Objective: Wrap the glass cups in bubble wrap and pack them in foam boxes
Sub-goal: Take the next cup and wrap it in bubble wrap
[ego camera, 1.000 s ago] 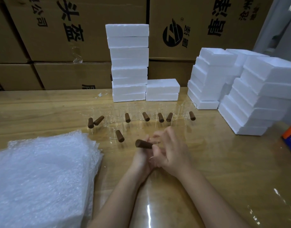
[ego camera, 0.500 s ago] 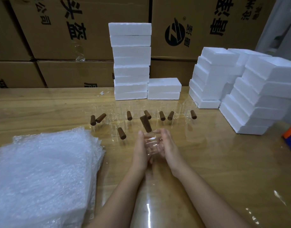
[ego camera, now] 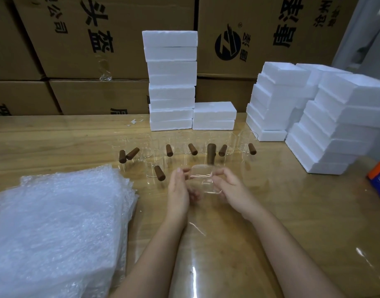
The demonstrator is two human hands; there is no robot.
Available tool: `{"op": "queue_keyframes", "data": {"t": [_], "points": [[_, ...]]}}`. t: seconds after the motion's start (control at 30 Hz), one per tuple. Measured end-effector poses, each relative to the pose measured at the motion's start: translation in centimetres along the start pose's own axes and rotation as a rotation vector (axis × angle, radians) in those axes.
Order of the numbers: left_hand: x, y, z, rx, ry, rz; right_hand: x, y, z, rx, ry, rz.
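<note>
Here, glossy table [ego camera: 296, 203] (cartons [ego camera: 62, 54] behind); left hand [ego camera: 177, 190], right hand [ego camera: 230, 188] clasp glass cup [ego camera: 203, 179].

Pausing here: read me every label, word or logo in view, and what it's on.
"头盔": large black print, left cardboard carton.
"公司": smaller print, same carton.
"唐泽": large black print, right cardboard carton.
"®": beside the round logo there.
"沧州", probably: small print at its top right; the rest is unreadable.
Lower cartons: cut-off characters, unreadable.
Orange-blue box: print blurred.
Foam boxes, bubble wrap, held glass cup: no text.
</note>
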State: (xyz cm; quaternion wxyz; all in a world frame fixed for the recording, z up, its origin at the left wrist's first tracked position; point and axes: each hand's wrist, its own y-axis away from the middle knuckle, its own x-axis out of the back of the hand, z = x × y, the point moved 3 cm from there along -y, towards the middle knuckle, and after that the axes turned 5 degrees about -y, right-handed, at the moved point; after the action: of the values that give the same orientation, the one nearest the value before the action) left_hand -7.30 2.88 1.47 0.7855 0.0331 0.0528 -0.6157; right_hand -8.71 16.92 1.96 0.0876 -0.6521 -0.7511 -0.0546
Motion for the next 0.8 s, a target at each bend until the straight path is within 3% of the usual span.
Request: {"op": "queue_keyframes", "data": {"t": [0.07,0.13,0.2,0.27,0.37,0.47,0.6,0.7,0.8], "points": [[0.1,0.4,0.3,-0.243,-0.188,-0.029,-0.1,-0.2,0.5,-0.092,-0.101,0.051],[-0.5,1.1,0.4,-0.458,-0.506,-0.159,-0.2,-0.1,0.9,-0.144,-0.118,0.089],[-1.1,1.8,0.0,-0.548,-0.744,-0.226,-0.5,0.0,1.0,-0.176,-0.194,0.089],[-1.1,2.0,-0.3,-0.555,-0.839,-0.196,-0.8,-0.1,1.1,-0.177,-0.206,0.059],[-0.6,1.7,-0.1,-0.504,-0.802,-0.100,-1.3,0.2,0.9,-0.113,-0.148,-0.014],[-0.1,1.4,0.3,-0.513,-0.749,-0.019,-1.6,0.6,0.4,0.039,0.060,-0.073],[0.0,1.4,0.1,-0.381,-0.612,-0.102,0.3,0.8,0.6,0.153,0.183,0.199],[0.0,1.1,-0.5,-0.204,-0.445,-0.159,2.0,0.5,0.7,0.171,0.113,0.427],[0.2,0.5,-1.1,-0.081,-0.331,-0.162,2.3,0.0,1.3,0.129,0.162,0.379]]}}
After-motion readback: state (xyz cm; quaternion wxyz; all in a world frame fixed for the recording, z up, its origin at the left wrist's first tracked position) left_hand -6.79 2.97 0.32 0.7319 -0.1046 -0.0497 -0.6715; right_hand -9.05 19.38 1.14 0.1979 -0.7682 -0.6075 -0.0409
